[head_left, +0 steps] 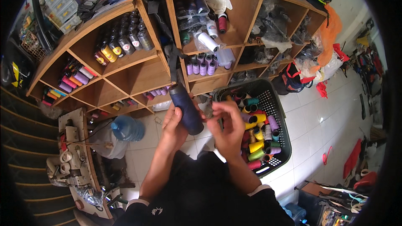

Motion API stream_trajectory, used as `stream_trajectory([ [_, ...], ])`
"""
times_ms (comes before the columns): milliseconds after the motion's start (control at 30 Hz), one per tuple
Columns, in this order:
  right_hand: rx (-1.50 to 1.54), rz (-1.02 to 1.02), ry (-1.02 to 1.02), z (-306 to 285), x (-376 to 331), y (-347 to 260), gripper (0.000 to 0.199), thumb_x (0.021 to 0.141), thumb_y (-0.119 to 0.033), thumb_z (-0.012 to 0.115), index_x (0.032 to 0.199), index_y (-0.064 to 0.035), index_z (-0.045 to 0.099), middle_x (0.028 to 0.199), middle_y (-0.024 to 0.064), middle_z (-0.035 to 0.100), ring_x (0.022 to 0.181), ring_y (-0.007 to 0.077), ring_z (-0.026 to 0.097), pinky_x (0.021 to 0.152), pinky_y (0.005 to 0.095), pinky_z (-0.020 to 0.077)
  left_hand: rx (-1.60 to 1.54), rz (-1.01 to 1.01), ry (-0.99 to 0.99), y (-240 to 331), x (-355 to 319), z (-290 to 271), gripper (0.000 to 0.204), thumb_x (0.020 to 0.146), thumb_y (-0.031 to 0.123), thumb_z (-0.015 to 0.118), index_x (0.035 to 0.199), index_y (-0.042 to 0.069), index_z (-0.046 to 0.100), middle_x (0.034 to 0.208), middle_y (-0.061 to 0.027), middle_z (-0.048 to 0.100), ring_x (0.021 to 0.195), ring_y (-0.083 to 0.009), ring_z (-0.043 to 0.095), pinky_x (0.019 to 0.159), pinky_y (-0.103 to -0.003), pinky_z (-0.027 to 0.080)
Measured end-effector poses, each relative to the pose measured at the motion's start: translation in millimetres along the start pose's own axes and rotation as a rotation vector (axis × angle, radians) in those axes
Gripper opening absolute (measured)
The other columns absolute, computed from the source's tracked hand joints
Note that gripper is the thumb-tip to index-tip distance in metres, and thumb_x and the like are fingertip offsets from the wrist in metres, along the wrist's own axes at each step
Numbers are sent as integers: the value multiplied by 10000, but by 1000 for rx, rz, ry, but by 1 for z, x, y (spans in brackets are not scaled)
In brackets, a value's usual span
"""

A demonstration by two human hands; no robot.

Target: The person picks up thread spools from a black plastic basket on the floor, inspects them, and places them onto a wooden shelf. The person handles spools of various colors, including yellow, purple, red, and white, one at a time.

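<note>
Both hands [201, 125] around navy spool [186, 109]

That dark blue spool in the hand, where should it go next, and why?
Probably up into a shelf cubby. The left hand holds the dark blue spool near the shelf, the right hand is over the basket, and sorted spools sit in other cubbies.

A big wooden shelf [125, 73] with many square boxes stands on a white tile floor [318, 117]. A blue water jug [127, 128] sits below it. Bags [322, 54] pile up at the right.
</note>
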State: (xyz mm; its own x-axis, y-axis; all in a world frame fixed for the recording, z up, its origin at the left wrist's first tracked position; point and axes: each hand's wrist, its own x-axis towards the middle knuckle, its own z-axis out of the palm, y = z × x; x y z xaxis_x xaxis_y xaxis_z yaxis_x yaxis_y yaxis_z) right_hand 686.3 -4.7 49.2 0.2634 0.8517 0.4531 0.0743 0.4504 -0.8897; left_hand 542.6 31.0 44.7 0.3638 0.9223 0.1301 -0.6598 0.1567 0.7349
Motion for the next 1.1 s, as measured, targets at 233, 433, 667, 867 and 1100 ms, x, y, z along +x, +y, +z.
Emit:
stream_trajectory([
  [233,141,158,-158,19,39,-6,244,798,-121,718,1000,-6,643,868,31,587,740,90,526,661,229,413,292,83,66,4,-10,9,527,966,356,482,1367,43,346,1124,-94,542,931,-168,584,821,-339,489],
  [433,295,163,-176,30,35,5,120,867,-109,653,870,-3,598,803,32,580,690,78,529,595,221,419,445,95,172,13,-11,5,507,960,409,471,1299,41,388,1029,-92,555,869,-164,584,759,-322,490],
  [667,525,401,-298,53,39,0,122,937,-146,557,902,-33,526,788,-3,524,730,62,491,653,208,397,107,53,238,26,-13,-12,567,904,497,502,1231,46,398,983,-99,546,789,-203,577,677,-341,492],
  [867,450,463,-370,85,37,11,85,921,-104,542,870,-49,502,772,-6,514,672,59,490,577,210,405,120,79,253,49,-21,-25,477,899,411,552,1186,59,404,980,-102,555,836,-191,579,704,-333,495],
  [1100,459,455,-363,132,31,12,36,889,-47,532,867,-55,505,779,-13,509,706,64,486,619,221,393,320,154,393,66,-37,-50,400,990,297,427,1267,12,467,1034,-35,572,932,-96,525,858,-246,399],
])
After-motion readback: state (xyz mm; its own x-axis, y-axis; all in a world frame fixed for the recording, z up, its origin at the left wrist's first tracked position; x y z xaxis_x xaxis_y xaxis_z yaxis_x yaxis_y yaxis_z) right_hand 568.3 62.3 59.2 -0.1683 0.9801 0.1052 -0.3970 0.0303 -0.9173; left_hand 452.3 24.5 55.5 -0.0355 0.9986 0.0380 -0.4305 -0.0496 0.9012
